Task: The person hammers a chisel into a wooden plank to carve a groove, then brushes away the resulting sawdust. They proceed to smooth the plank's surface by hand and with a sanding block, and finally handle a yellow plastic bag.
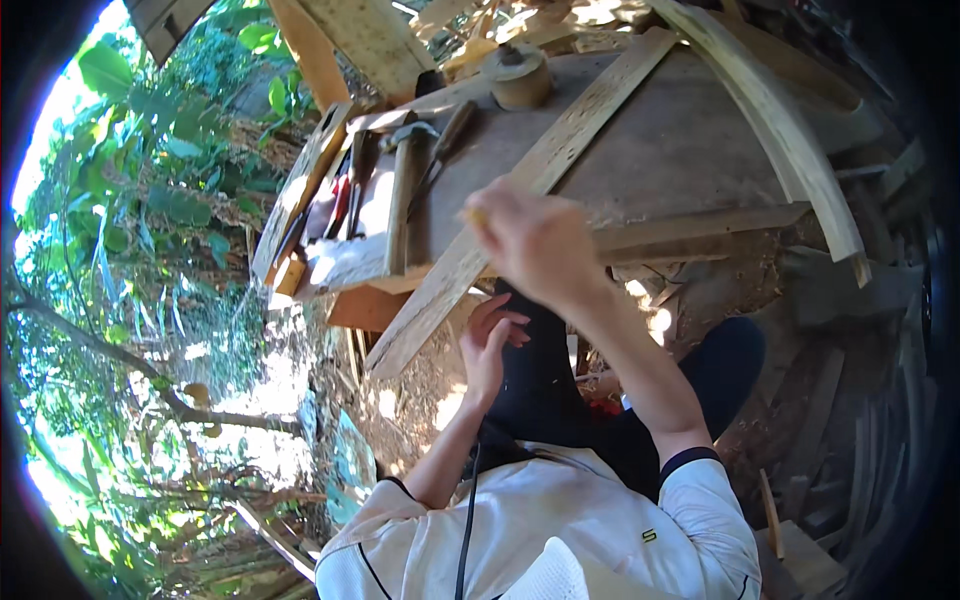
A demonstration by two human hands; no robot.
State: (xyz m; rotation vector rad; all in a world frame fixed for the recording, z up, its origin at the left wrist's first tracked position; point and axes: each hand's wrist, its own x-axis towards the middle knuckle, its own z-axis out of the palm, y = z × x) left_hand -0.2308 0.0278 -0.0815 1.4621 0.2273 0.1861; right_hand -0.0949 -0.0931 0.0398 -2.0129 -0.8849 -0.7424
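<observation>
A long, pitted wooden board (pixel 605 112) lies diagonally over the workbench, its near end jutting past the edge. My right hand (pixel 530 245) is raised over this board, slightly blurred, closed round a small yellowish object (pixel 477 218) that is mostly hidden. My left hand (pixel 490 340) is below and left of it, beside the board, fingers loosely bent and apart, holding nothing visible. Left on the workbench (pixel 700 150) lie a wooden-handled hammer (pixel 400 200), a chisel-like tool (pixel 450 140) and red-handled tools (pixel 338 200). A round wooden block (pixel 518 85) stands at the back.
Long curved wooden slats (pixel 820 190) cross the bench's right end and overhang it. Loose planks (pixel 830 400) lie at lower right. Plants and a branch (pixel 150 370) fill the left. My dark-clothed legs (pixel 725 370) are below the bench edge, above ground strewn with shavings.
</observation>
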